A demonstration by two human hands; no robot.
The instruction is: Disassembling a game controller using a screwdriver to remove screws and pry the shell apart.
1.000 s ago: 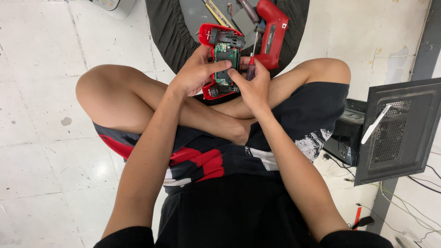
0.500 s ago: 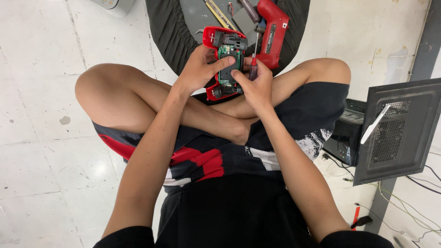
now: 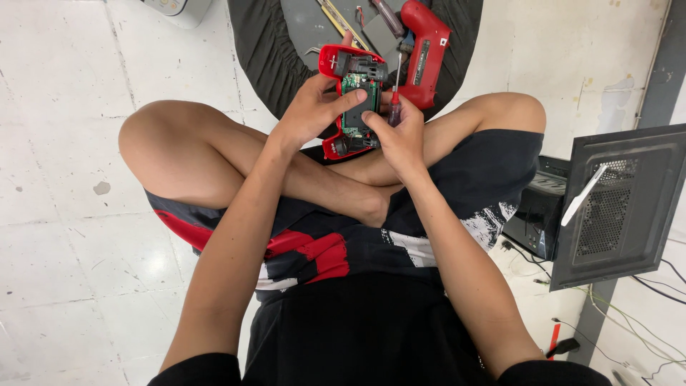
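Hands meet over the crossed legs of a person who sits on the white tiled floor [image 3: 64, 236]. The left hand [image 3: 309, 114] is closed around a red controller [image 3: 351, 100] with its cover off; the thumb lies across the green board [image 3: 351, 86] inside, and the fingers go under the shell. The controller is in the air above the shins, near the edge of a round dark mat [image 3: 268, 50].

The right hand [image 3: 400, 132] is closed too. It grips a small screwdriver [image 3: 394, 93] with a red handle, and its thin metal shaft points up and away from the body, just beside the right side of the controller. This hand also touches the controller at the lower right corner. I cannot tell if the tip touches anything.

On the mat, just behind the controller, lies a red power tool [image 3: 425, 50], with some other small tools near it. At the person's right stands a dark metal panel [image 3: 622, 204] with a mesh of holes, and thin cables [image 3: 643, 314] run on the floor below it.
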